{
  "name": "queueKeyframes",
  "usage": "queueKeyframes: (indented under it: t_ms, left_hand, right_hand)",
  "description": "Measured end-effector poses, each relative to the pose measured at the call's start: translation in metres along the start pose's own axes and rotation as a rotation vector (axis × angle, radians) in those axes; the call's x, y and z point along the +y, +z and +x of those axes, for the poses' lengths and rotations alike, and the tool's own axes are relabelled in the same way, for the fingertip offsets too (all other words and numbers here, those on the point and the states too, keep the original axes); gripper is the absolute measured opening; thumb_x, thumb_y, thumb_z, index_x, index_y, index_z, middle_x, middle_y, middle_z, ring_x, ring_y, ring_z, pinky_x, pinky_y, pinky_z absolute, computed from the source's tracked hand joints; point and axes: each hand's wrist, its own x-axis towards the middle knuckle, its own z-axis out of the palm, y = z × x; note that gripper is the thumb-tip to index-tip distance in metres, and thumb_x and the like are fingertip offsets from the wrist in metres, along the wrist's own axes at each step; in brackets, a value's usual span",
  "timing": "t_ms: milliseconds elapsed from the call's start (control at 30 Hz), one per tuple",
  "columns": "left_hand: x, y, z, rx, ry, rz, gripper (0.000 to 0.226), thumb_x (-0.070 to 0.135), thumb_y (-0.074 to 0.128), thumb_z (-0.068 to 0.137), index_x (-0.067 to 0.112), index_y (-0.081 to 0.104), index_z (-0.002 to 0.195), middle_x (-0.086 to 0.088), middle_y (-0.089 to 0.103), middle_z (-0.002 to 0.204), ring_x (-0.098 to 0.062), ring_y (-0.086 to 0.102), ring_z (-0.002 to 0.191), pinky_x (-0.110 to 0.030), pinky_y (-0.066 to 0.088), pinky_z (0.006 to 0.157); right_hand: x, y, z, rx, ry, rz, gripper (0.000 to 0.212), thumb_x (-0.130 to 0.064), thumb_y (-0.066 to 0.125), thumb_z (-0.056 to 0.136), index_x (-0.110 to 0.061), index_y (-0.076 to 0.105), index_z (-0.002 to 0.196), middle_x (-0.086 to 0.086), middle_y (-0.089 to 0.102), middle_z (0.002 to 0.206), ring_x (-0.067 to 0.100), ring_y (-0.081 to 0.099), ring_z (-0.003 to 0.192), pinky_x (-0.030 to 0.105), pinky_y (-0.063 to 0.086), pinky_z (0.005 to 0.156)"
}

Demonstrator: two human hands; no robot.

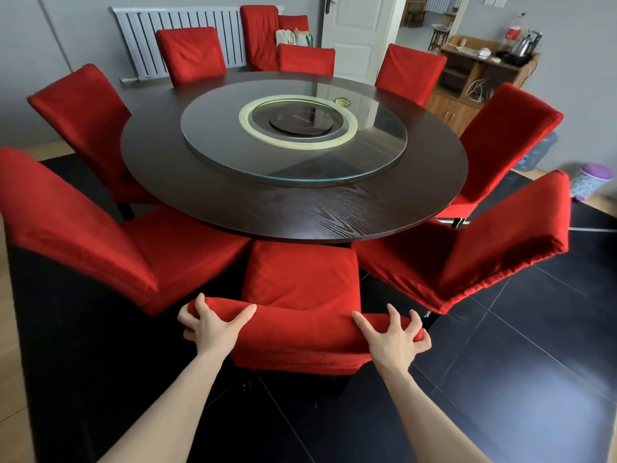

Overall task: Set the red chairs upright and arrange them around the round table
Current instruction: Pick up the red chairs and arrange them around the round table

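Red, perhaps velvet chair (300, 282): left hand (208, 324), right hand (395, 335) clasp its padded back.

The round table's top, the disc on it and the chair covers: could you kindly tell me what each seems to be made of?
Table top: dark-stained wood or veneer, matt, with open grain lines showing.
Disc: clear glass, glossy, with a greenish edge and reflections.
Nearest chair's cover: red velvety fabric, probably, soft and creased.

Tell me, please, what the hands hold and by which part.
The left hand and right hand each grip the nearest red chair by the top edge of its backrest.
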Motion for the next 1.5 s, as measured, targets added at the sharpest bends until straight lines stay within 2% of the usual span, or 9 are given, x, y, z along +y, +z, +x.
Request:
queueKeyframes:
  t_ms: [233,367,600,767,1133,1333,1500]
  left_hand:
    - [-0.001,0.002,-0.002,-0.003,-0.007,0.032,0.120,0.057,0.082,0.066,0.022,0.009,0.154,-0.004,-0.006,0.153,-0.043,0.023,0.130,-0.056,0.043,0.094]
    - [-0.004,0.005,-0.004,-0.004,-0.009,0.034,0.125,0.059,0.083,0.063,0.026,0.004,0.155,0.001,-0.013,0.154,-0.044,0.018,0.136,-0.058,0.042,0.097]
    - [-0.004,0.008,0.003,0.005,0.010,0.060,0.121,0.055,0.084,0.063,0.021,0.011,0.154,-0.003,-0.006,0.151,-0.047,0.018,0.131,-0.057,0.044,0.092]
    - [0.000,-0.004,0.022,-0.001,0.010,0.082,0.120,0.056,0.083,0.064,0.020,0.011,0.154,-0.004,-0.003,0.151,-0.046,0.021,0.130,-0.057,0.042,0.094]
    - [-0.004,-0.005,0.018,0.053,0.010,0.090,0.106,0.056,0.084,0.062,0.018,0.029,0.144,-0.009,0.009,0.147,-0.043,0.027,0.126,-0.055,0.043,0.095]
    - [-0.009,-0.006,0.010,0.074,0.005,0.119,0.105,0.061,0.082,0.060,0.021,0.029,0.142,-0.007,0.012,0.145,-0.040,0.031,0.122,-0.053,0.045,0.084]
    - [-0.012,-0.005,0.004,0.074,0.003,0.137,0.106,0.063,0.081,0.061,0.020,0.027,0.143,-0.009,0.010,0.145,-0.041,0.030,0.123,-0.052,0.045,0.081]
  right_hand:
    - [0.003,-0.002,0.001,-0.025,-0.020,0.010,0.101,-0.080,0.063,0.067,-0.030,0.034,0.150,0.001,0.001,0.161,0.039,-0.008,0.142,0.055,0.019,0.117]
    - [0.002,-0.002,0.000,-0.027,-0.017,0.009,0.101,-0.080,0.063,0.067,-0.030,0.033,0.150,0.001,-0.004,0.162,0.039,-0.011,0.143,0.058,0.021,0.116]
    - [0.003,0.000,0.000,-0.005,0.000,0.046,0.099,-0.078,0.065,0.066,-0.029,0.038,0.147,-0.004,0.001,0.161,0.033,-0.010,0.142,0.058,0.038,0.107]
    - [-0.009,0.013,-0.006,-0.007,-0.016,0.022,0.097,-0.080,0.062,0.067,-0.028,0.040,0.146,0.001,0.003,0.161,0.036,-0.009,0.142,0.057,0.032,0.111]
    - [-0.006,0.013,-0.005,-0.003,-0.044,0.021,0.092,-0.078,0.062,0.069,-0.025,0.046,0.142,0.003,0.012,0.158,0.035,-0.005,0.140,0.054,0.028,0.114]
    - [-0.003,0.011,-0.004,0.006,-0.066,0.000,0.090,-0.076,0.064,0.069,-0.023,0.049,0.140,0.002,0.019,0.152,0.038,0.002,0.136,0.056,0.032,0.110]
    - [0.001,0.010,0.000,-0.013,-0.075,-0.015,0.091,-0.078,0.063,0.068,-0.025,0.049,0.140,-0.001,0.019,0.150,0.038,0.003,0.134,0.056,0.032,0.110]
